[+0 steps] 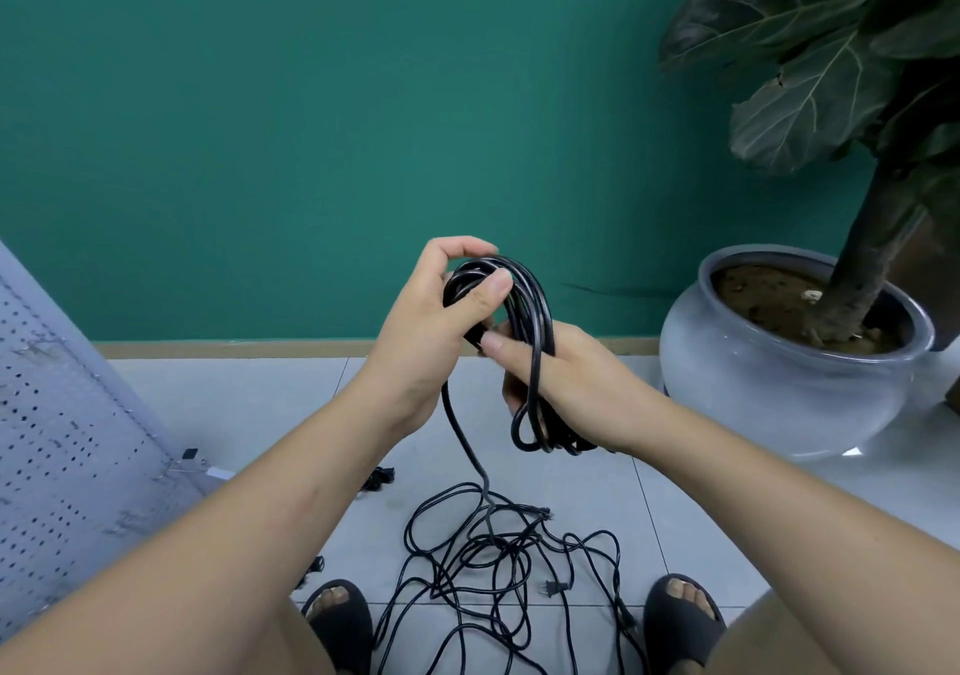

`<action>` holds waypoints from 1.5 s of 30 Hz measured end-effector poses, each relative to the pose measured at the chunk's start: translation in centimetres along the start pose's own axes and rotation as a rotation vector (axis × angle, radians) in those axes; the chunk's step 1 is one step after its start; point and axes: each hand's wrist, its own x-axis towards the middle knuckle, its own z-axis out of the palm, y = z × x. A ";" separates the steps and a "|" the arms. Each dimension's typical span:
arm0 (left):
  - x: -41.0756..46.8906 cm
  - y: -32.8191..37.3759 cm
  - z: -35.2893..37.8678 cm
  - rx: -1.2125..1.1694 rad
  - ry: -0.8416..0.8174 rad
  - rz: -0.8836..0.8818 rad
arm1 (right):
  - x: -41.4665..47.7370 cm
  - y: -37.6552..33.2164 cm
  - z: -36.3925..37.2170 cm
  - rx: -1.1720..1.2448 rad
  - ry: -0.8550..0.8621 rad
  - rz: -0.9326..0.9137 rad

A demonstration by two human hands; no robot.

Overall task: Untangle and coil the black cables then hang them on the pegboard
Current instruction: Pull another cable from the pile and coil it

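A coil of black cable (535, 305) hangs in front of me, looped over my right hand (566, 378), whose fingers curl around the strands. My left hand (436, 321) grips the top of the coil, thumb pressed on the loops. One loose strand (462, 435) drops from the coil to a tangled heap of black cables (493, 565) on the floor tiles between my feet. A two-pin plug (551, 589) lies in the heap. The grey pegboard (57, 414) leans at the left edge.
A large grey pot (779, 388) with a leafy plant (831, 76) stands on the floor at the right, close to my right hand. A green wall rises behind. Small black clips (376, 478) lie by the pegboard's foot. My sandalled feet (340, 617) flank the heap.
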 end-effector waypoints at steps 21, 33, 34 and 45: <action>0.8 0.9 2.6 -0.229 0.108 -0.123 | 0.7 0.4 0.9 -0.011 -0.134 -0.011; 1.5 0.8 1.3 0.003 0.335 -0.044 | 0.6 0.5 3.2 -0.027 -0.316 0.042; 1.7 0.8 1.2 0.012 0.327 -0.044 | 0.5 0.5 3.3 0.023 -0.314 0.042; 2.0 0.8 0.5 -0.062 0.080 -0.160 | 0.8 0.9 1.9 0.102 -0.019 0.035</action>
